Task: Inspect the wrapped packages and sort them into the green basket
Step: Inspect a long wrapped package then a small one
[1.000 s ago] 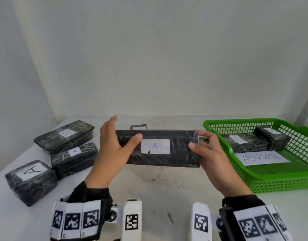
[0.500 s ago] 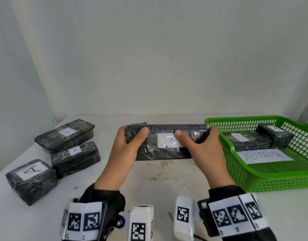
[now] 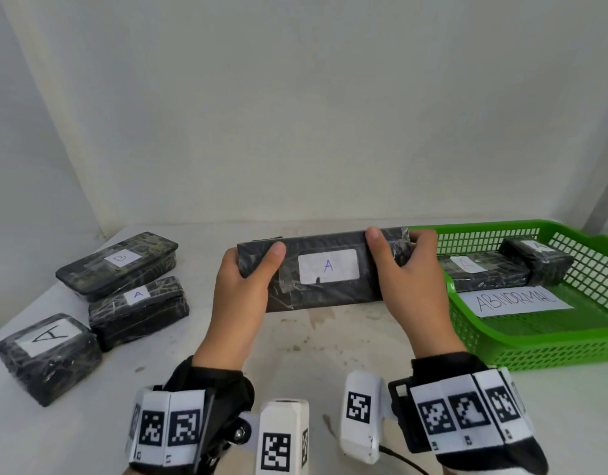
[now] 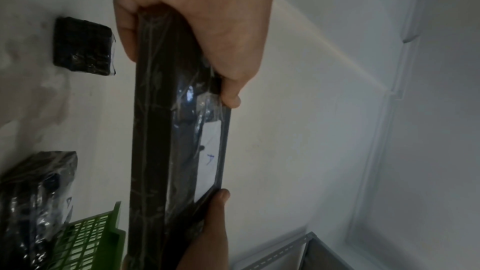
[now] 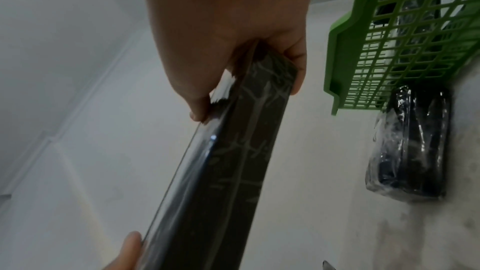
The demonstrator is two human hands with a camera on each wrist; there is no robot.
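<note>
We count six wrapped packages: three at the left of the frame [image 3: 119, 264] [image 3: 140, 310] [image 3: 47, 356], one at centre [image 3: 325, 272], two at the right [image 3: 480, 274] [image 3: 537, 264] inside one green basket [image 3: 549, 347]. We see one paper sheet [image 3: 515, 299] and two hands [image 3: 241, 296] [image 3: 415, 289].
</note>
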